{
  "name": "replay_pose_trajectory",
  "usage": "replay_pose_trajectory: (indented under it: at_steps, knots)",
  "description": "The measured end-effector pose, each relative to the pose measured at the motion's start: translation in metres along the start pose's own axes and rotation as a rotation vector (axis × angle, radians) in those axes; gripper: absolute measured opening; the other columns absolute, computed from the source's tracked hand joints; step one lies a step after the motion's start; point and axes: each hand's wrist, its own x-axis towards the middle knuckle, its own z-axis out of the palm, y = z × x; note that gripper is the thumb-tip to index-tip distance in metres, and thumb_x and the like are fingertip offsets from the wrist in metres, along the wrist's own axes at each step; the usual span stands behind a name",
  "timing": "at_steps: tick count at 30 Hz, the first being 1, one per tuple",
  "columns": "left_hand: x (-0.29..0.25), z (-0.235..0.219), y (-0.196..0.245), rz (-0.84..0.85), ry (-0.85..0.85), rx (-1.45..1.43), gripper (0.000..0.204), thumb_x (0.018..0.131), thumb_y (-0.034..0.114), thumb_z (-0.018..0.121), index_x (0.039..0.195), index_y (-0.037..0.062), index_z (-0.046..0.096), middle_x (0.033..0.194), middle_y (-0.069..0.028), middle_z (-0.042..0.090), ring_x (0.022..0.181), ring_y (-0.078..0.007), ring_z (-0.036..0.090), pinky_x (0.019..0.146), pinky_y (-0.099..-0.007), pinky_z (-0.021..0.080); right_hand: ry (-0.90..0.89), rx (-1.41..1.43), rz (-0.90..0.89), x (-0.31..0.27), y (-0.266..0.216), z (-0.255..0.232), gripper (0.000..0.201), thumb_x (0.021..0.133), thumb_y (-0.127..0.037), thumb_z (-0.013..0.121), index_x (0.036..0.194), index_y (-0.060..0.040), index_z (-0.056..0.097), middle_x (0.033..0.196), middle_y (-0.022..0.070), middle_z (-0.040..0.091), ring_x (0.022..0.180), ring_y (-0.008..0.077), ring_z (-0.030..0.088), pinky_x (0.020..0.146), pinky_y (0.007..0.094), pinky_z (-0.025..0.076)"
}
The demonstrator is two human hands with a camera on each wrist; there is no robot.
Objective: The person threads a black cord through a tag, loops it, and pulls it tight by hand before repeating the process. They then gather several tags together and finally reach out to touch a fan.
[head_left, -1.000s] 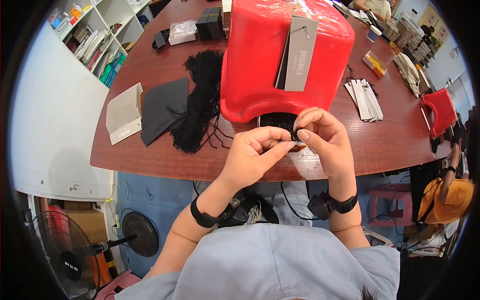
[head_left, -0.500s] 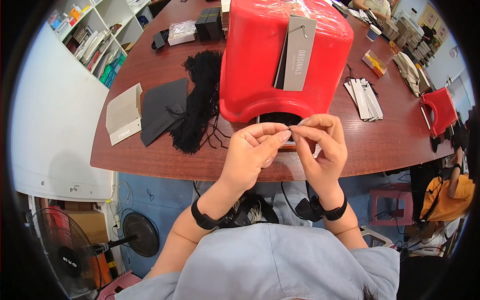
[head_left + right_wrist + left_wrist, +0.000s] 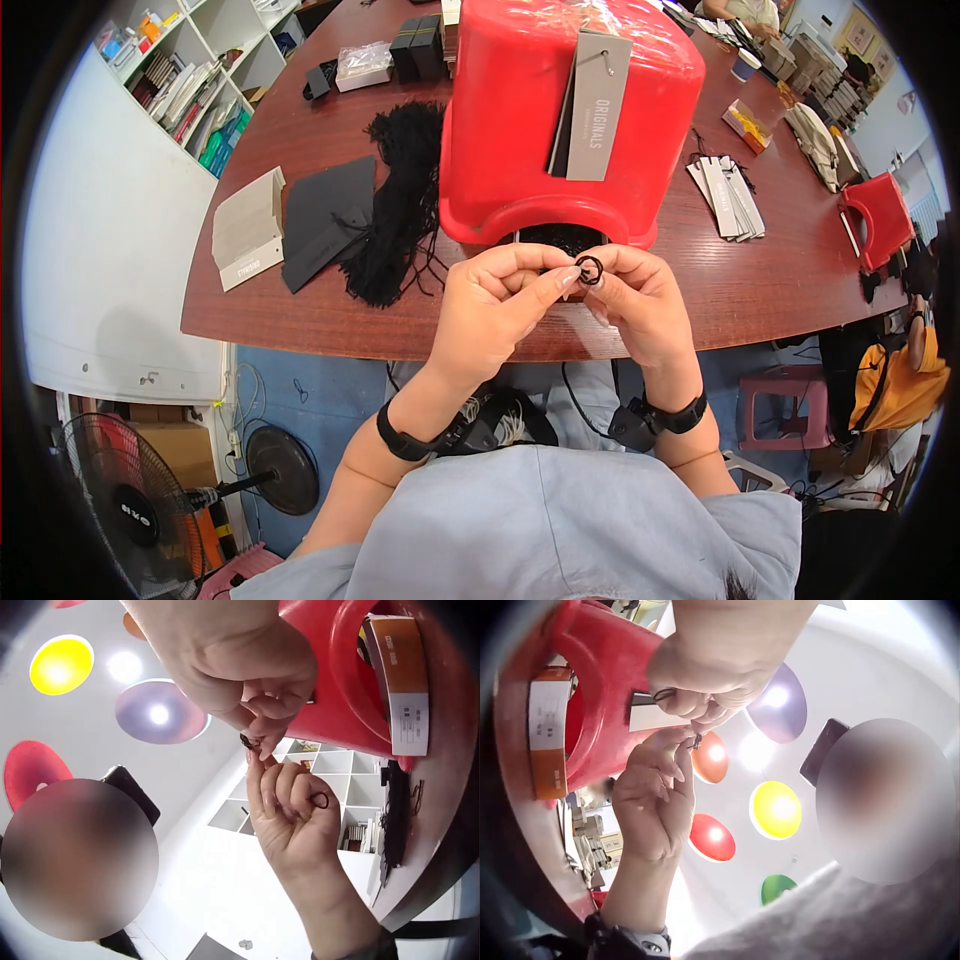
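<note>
Both hands meet in front of the red plastic stool (image 3: pixel 570 120), close over the table's front edge. My left hand (image 3: pixel 495 305) pinches a thin black cord (image 3: pixel 590 270) between thumb and forefinger. Opposite it, my right hand (image 3: pixel 648 300) pinches the same cord, which forms a small loop at its fingertips. In the right wrist view another bit of black cord loop (image 3: pixel 320 800) shows at the left hand's curled fingers. Just behind the hands, a box (image 3: pixel 409 682) with orange and white sides stands in the stool's opening, with black stuff inside.
A grey ORIGINALS tag (image 3: pixel 600 110) hangs on the stool. To the left lie a bundle of black cords (image 3: pixel 400 200), dark cards (image 3: pixel 325 215) and beige cards (image 3: pixel 248 230). Strung tags (image 3: pixel 728 200) lie to the right. A fan (image 3: pixel 135 510) stands lower left.
The right hand has come down from above the box to the left fingertips. The cord between the fingers now shows as a round loop. The left hand has shifted slightly.
</note>
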Motion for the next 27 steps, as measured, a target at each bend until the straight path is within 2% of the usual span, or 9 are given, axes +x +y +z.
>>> replay_pose_trajectory:
  at_steps: [2, 6, 11, 17, 20, 22, 24, 25, 27]
  knots:
    - [-0.002, 0.004, 0.001, 0.112, 0.054, 0.163, 0.013, 0.079, 0.002, 0.056, 0.091, -0.0033, 0.057, 0.069, -0.0024, 0.06, 0.052, 0.0022, 0.042, 0.043, -0.0125, 0.028, 0.015, -0.007, -0.007, 0.0, 0.0, 0.001, 0.013, 0.081, -0.008, 0.055, 0.091, -0.0002, 0.059, 0.079, 0.0054, 0.062, 0.054, 0.0027, 0.044, 0.047, 0.0143, 0.033]
    - [-0.003, 0.005, -0.001, 0.192, 0.069, 0.273, 0.013, 0.079, 0.002, 0.056, 0.091, -0.0033, 0.057, 0.062, 0.0006, 0.057, 0.053, 0.0022, 0.042, 0.045, -0.0135, 0.03, 0.011, -0.053, 0.011, -0.002, -0.004, -0.001, 0.015, 0.082, -0.011, 0.054, 0.092, -0.0004, 0.059, 0.081, 0.0048, 0.062, 0.054, 0.0023, 0.044, 0.046, 0.0142, 0.033]
    - [-0.004, 0.001, -0.007, 0.38, 0.095, 0.586, 0.012, 0.077, -0.002, 0.056, 0.089, -0.0051, 0.058, 0.067, -0.0042, 0.06, 0.058, -0.0017, 0.051, 0.051, -0.013, 0.038, 0.01, -0.163, 0.024, -0.003, -0.012, 0.001, 0.016, 0.082, -0.012, 0.054, 0.091, 0.0, 0.059, 0.078, 0.0025, 0.061, 0.053, 0.0021, 0.044, 0.045, 0.0148, 0.033]
    - [-0.007, 0.005, -0.005, 0.481, 0.08, 0.729, 0.012, 0.076, -0.003, 0.056, 0.088, -0.0054, 0.059, 0.068, -0.0062, 0.061, 0.062, -0.0052, 0.055, 0.055, -0.0162, 0.043, 0.004, -0.291, 0.014, -0.002, -0.015, 0.004, 0.012, 0.081, -0.01, 0.054, 0.087, 0.0004, 0.059, 0.073, 0.0005, 0.058, 0.054, 0.0023, 0.044, 0.047, 0.0151, 0.034]
    - [-0.006, 0.002, -0.006, 0.574, 0.081, 0.86, 0.013, 0.075, -0.001, 0.058, 0.088, -0.0046, 0.06, 0.069, -0.0067, 0.062, 0.063, -0.0064, 0.056, 0.056, -0.0175, 0.044, 0.007, -0.408, -0.039, -0.002, -0.015, 0.005, 0.009, 0.081, -0.007, 0.053, 0.083, 0.0001, 0.059, 0.072, 0.0009, 0.057, 0.055, 0.003, 0.045, 0.048, 0.0161, 0.035]
    - [-0.006, 0.002, -0.006, 0.624, 0.073, 0.914, 0.013, 0.075, -0.001, 0.058, 0.088, -0.0044, 0.06, 0.07, -0.007, 0.062, 0.063, -0.0069, 0.056, 0.056, -0.0175, 0.045, 0.035, -0.609, -0.228, -0.003, -0.014, 0.004, 0.007, 0.08, -0.005, 0.053, 0.079, -0.0001, 0.058, 0.07, 0.0007, 0.056, 0.057, 0.0033, 0.046, 0.049, 0.0168, 0.036]
    - [-0.004, 0.001, -0.006, 0.724, 0.152, 0.863, 0.011, 0.074, 0.001, 0.059, 0.085, -0.0007, 0.062, 0.065, -0.0061, 0.06, 0.051, -0.0065, 0.052, 0.046, -0.0187, 0.04, 0.054, -0.605, -0.209, -0.007, -0.017, 0.002, 0.007, 0.079, -0.004, 0.053, 0.077, 0.0002, 0.057, 0.07, 0.0018, 0.056, 0.058, 0.004, 0.047, 0.05, 0.0176, 0.037]
    - [-0.005, 0.002, -0.005, 0.723, 0.151, 0.864, 0.011, 0.074, 0.001, 0.059, 0.085, -0.0007, 0.062, 0.065, -0.0061, 0.06, 0.051, -0.0065, 0.052, 0.046, -0.0187, 0.04, 0.072, -0.602, -0.191, -0.009, -0.019, 0.001, 0.007, 0.079, -0.003, 0.053, 0.074, 0.0006, 0.056, 0.07, 0.003, 0.056, 0.06, 0.0048, 0.049, 0.051, 0.0184, 0.038]
    - [-0.012, 0.003, 0.005, 0.433, 0.198, 0.639, 0.009, 0.076, 0.003, 0.058, 0.084, -0.0014, 0.061, 0.064, -0.0034, 0.059, 0.051, -0.0036, 0.049, 0.046, -0.0179, 0.039, 0.053, -0.515, -0.209, -0.01, -0.021, 0.0, 0.007, 0.079, -0.003, 0.052, 0.073, 0.0008, 0.055, 0.071, 0.004, 0.056, 0.061, 0.0058, 0.05, 0.052, 0.019, 0.039]
